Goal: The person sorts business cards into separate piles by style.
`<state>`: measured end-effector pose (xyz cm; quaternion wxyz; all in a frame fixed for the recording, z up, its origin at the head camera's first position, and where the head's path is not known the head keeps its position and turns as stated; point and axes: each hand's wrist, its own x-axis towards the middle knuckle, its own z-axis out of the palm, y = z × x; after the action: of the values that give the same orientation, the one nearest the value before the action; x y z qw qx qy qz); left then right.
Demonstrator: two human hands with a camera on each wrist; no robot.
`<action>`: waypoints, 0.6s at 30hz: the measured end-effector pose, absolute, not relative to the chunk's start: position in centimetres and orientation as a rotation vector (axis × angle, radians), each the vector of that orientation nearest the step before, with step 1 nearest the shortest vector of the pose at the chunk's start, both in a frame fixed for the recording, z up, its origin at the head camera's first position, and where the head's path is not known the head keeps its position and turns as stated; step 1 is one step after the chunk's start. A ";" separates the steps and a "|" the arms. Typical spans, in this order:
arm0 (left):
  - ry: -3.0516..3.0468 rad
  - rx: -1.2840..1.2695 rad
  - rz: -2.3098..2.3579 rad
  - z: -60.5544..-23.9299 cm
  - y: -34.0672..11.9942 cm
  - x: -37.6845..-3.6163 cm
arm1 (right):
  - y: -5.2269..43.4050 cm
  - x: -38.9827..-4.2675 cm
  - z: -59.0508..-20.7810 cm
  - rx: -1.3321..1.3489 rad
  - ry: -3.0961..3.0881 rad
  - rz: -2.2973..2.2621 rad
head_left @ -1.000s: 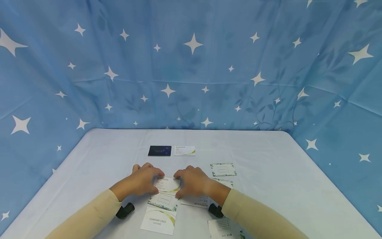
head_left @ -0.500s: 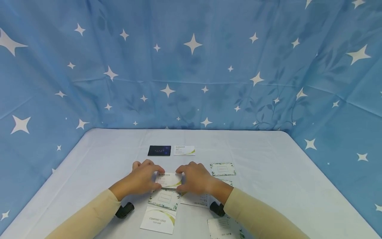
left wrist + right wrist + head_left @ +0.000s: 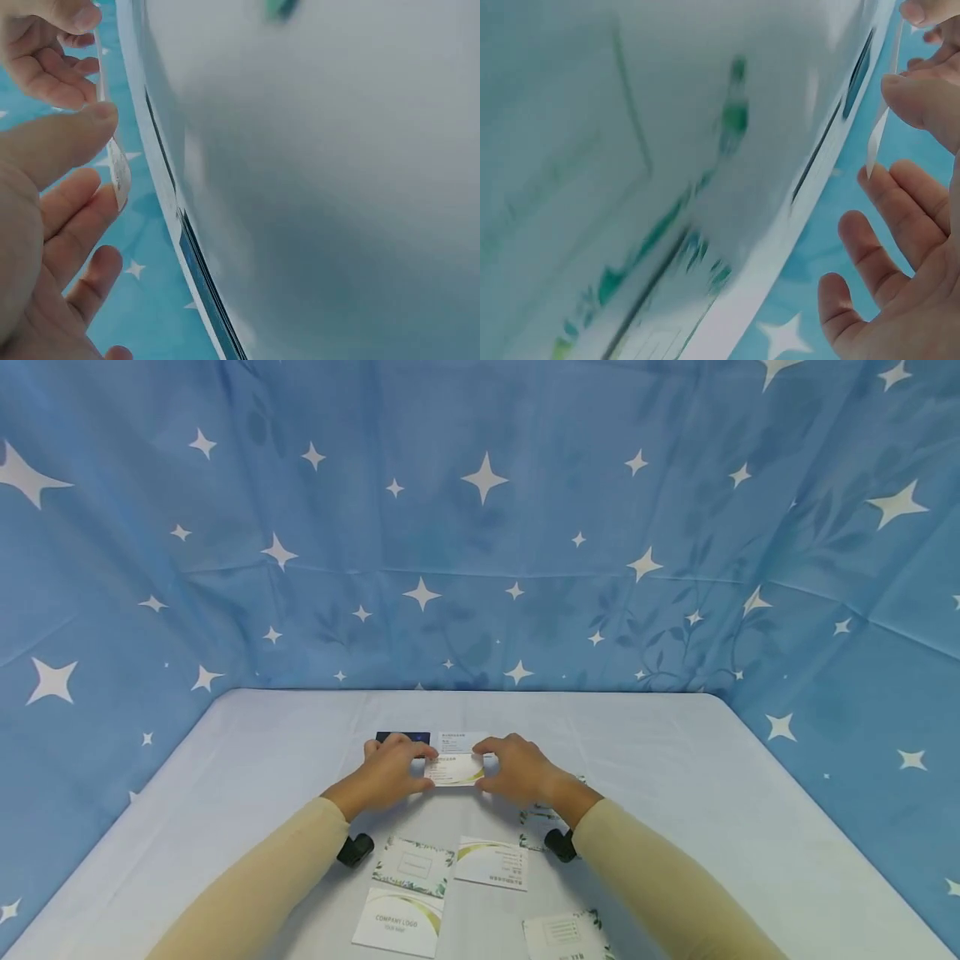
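A white business card (image 3: 453, 770) with small print and a gold curve is lifted off the table, its sides pinched by both hands. My left hand (image 3: 392, 770) has thumb and fingertips at its left edge. On the opposite edge are the thumb and fingers of my right hand (image 3: 519, 770). In the left wrist view the card (image 3: 118, 172) appears edge-on and slightly bowed. Just beyond the hands lie a dark blue card (image 3: 420, 738), partly covered by the left hand, and another white card (image 3: 457, 740), partly behind the held one.
Nearer the person lie a leaf-bordered card (image 3: 412, 865), a COMPANY LOGO card (image 3: 397, 922), a gold-curved white card (image 3: 491, 863) and another leaf-edged card (image 3: 566, 935). More leaf-edged cards (image 3: 540, 827) are partly hidden under the right arm. A starry blue curtain (image 3: 480, 552) hangs behind the white table (image 3: 645, 752).
Both hands have carried the white card up from beside the leaf-bordered card, away from the person and slightly right, to just in front of the two back cards.
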<state>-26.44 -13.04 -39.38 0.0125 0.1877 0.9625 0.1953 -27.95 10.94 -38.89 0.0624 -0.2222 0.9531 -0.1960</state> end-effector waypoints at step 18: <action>2.955 0.437 0.520 -39.9 -9.9 -31.9 | 10.9 -32.7 -39.9 -0.481 2.888 -0.587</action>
<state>-31.86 -9.95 -39.92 0.0545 0.1438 0.9731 0.1713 -32.70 10.88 -39.90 0.0778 -0.1608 0.9642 -0.1959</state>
